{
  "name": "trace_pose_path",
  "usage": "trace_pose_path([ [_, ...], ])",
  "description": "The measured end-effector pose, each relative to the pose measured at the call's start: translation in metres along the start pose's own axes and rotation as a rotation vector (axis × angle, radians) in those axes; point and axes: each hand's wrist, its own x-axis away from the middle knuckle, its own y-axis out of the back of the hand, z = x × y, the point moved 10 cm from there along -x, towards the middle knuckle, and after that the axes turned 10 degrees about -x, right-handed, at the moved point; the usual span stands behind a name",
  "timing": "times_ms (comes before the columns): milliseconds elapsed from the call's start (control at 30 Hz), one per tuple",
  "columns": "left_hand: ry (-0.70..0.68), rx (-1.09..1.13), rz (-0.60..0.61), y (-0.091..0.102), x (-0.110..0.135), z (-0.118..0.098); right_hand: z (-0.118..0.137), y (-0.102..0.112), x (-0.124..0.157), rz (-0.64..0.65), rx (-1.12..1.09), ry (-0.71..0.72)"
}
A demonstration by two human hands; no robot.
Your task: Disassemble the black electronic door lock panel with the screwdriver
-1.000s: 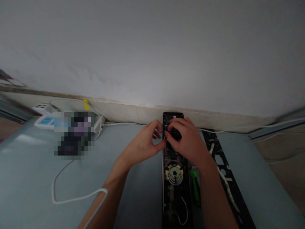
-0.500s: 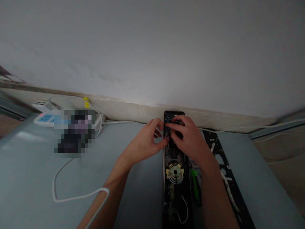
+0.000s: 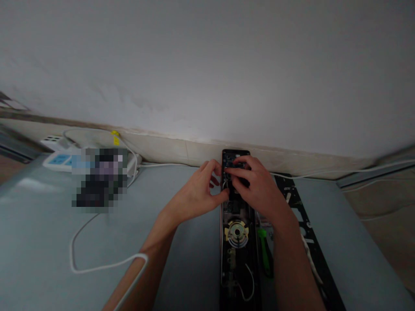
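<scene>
A long, narrow black electronic device (image 3: 241, 255) lies with its insides exposed, one short end near the wall. At its left edge is my left hand (image 3: 197, 190), thumb over the inside and curled fingers along the rim, gripping that edge. My right hand (image 3: 257, 185) reaches over the same end from the right, its bent fingertips close together on the dark internal parts. Whatever they pinch is too small and dark to make out. Thin pale wires (image 3: 226, 181) show between the hands. Below them sits a round gold-and-silver part (image 3: 237, 232), resembling a speaker.
A green-handled screwdriver (image 3: 266, 255) lies just right of the device. Further right is a long black panel (image 3: 308, 242) with cutouts. A white cable (image 3: 103, 268) crosses my left forearm. At the left are a white power strip (image 3: 53, 160) and a blurred-out object.
Both hands keep almost the same pose at the device's far end. The whole view has shifted slightly; nothing is clearly taken hold of or let go.
</scene>
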Motion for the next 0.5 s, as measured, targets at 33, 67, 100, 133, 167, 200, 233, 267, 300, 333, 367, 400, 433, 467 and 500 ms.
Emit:
trace_pose_path([
  [33,0.001,-0.002,0.003,0.0003,0.0001,-0.0001,0.0,0.0001,0.0002,0.0,0.0,0.001],
  [67,0.0,-0.002,0.006,0.0007,0.0002,-0.0004,-0.0001,0.0003,0.0004,0.0,-0.001,0.002],
  [100,-0.001,-0.001,0.007,0.001,0.0003,-0.0007,-0.0003,0.0004,0.0008,0.002,-0.004,0.004],
  [133,0.0,0.002,0.009,0.0012,0.0004,-0.0008,-0.0003,0.0004,0.0012,0.006,-0.009,0.008],
  [167,0.002,0.003,0.009,0.0014,0.0004,-0.0007,-0.0002,0.0002,0.0017,0.013,-0.013,0.013],
  [200,0.005,0.006,0.009,0.0015,0.0005,-0.0004,-0.0001,-0.0004,0.0023,0.023,-0.016,0.019],
  [233,0.007,0.007,0.009,0.0016,0.0005,-0.0001,0.0,-0.001,0.0027,0.035,-0.017,0.024],
  [267,0.008,0.007,0.008,0.0017,0.0006,0.0002,0.0,-0.0017,0.0031,0.046,-0.016,0.027],
  [300,0.008,0.005,0.008,0.0018,0.0007,0.0005,0.0,-0.0023,0.0033,0.056,-0.014,0.028],
  [333,0.007,-0.001,0.009,0.0018,0.0008,0.0006,-0.0003,-0.0023,0.0034,0.059,-0.014,0.025],
  [367,0.006,-0.008,0.011,0.0017,0.0009,0.0008,-0.0006,-0.0021,0.0033,0.058,-0.015,0.02],
  [400,0.004,-0.013,0.015,0.0015,0.0009,0.0008,-0.001,-0.0017,0.0032,0.055,-0.018,0.015],
  [433,0.001,-0.015,0.017,0.0015,0.001,0.0008,-0.0013,-0.0012,0.0031,0.051,-0.018,0.01],
  [467,-0.003,-0.015,0.017,0.0017,0.001,0.0006,-0.0015,-0.0008,0.0031,0.047,-0.016,0.007],
  [500,-0.006,-0.013,0.016,0.002,0.001,0.0003,-0.0016,-0.0005,0.0032,0.043,-0.013,0.006],
])
